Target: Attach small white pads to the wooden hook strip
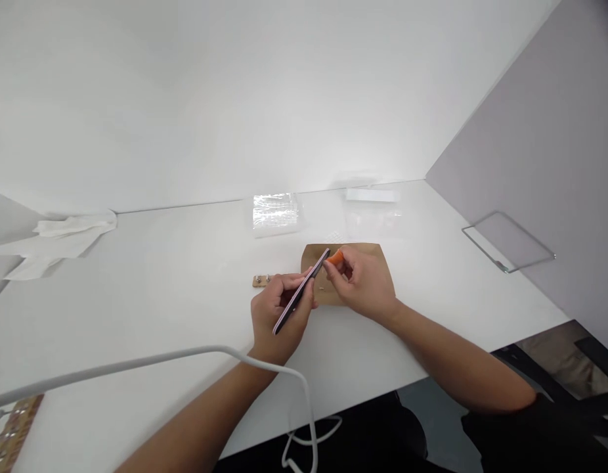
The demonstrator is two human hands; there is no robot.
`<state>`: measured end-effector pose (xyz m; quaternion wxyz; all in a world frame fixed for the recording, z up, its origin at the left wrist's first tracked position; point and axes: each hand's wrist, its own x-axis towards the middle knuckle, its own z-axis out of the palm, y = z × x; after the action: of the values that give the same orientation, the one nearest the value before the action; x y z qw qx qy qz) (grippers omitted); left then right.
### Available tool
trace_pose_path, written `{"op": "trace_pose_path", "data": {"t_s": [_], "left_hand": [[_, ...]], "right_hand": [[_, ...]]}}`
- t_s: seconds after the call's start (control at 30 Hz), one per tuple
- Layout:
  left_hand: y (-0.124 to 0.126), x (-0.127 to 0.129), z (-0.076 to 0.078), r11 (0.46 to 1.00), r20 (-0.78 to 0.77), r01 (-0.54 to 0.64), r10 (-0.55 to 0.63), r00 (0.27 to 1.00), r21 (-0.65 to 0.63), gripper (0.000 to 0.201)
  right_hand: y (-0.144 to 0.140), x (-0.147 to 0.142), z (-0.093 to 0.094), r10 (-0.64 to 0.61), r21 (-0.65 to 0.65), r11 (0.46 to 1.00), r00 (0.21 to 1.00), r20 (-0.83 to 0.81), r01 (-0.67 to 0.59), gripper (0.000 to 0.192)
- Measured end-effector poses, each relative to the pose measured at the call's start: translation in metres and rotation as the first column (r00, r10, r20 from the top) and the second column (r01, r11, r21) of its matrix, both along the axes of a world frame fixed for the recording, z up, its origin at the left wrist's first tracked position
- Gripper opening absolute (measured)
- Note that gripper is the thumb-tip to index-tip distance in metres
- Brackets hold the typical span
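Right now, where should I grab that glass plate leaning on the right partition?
Probably the glass plate's near corner, coming in from the left: it tilts against the grey partition, lower edge on the table, so that corner stands free. Both hands are busy elsewhere.

light: bright, even, overexposed white | shadows: faint | glare: plastic packet | edges: wide-angle bending

White table, white wall

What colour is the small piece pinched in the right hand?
Orange; the small piece shows best in the head view, against the tip of the nail file.
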<state>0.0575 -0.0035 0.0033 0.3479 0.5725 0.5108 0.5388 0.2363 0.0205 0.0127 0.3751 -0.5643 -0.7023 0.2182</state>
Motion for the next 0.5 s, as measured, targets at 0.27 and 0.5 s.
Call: {"op": "trace_pose_path", "data": {"t_s": [0.27, 0.5], "left_hand": [[-0.0012, 0.0013, -0.0007, 1.000, 0.041, -0.006, 0.006, 0.999, -0.008, 0.012], [-0.0055, 0.0054, 0.0032, 0.999, 0.080, -0.037, 0.037, 0.996, 0.006, 0.012]], "right_hand": [[0.0000, -0.0010, 0.0000, 0.005, -0.022, 1.000, 1.000, -0.025, -0.006, 0.027], [-0.0023, -0.0024, 0.0018, 0.021, -0.027, 0.999, 0.999, -0.045, -0.022, 0.028]]}}
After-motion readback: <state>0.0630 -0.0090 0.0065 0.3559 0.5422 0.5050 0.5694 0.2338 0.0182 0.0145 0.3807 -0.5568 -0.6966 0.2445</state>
